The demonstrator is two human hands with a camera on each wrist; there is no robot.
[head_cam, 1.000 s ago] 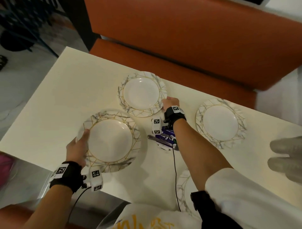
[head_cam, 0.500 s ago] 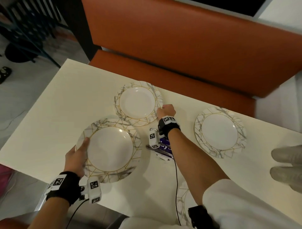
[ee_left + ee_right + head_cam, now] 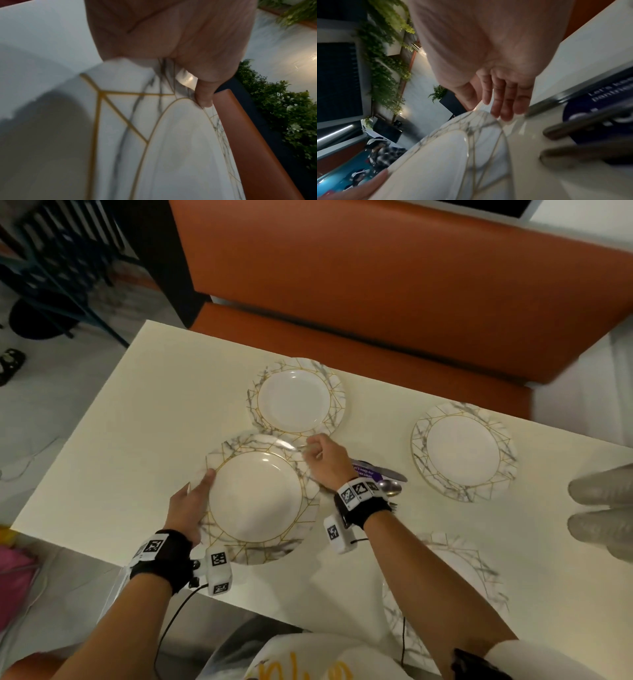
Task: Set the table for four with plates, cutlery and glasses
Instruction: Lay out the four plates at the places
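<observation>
a round white plate with grey marble veining and gold lines [image 3: 255,501] is held above the near left part of the cream tabletop [image 3: 137,419], its far rim raised and overlapping the view of a second matching plate [image 3: 296,398] set toward the far edge. the left hand [image 3: 186,508] is clamped on the near left rim, thumb on top, as is shown in the left wrist view. the right hand [image 3: 325,462] is placed at the far right rim with fingers fairly straight; whether the rim is pinched or only steadied cannot be told. a third plate [image 3: 464,451] is seen toward the right edge and a fourth [image 3: 472,573] at the near edge, partly hidden by the right forearm. cutlery on a purple card [image 3: 376,475] is left between the plates. the plate is best lowered level and slowly, kept well apart from the far plate so the rims are not knocked together, and released only once it is flat near the left near corner.
</observation>
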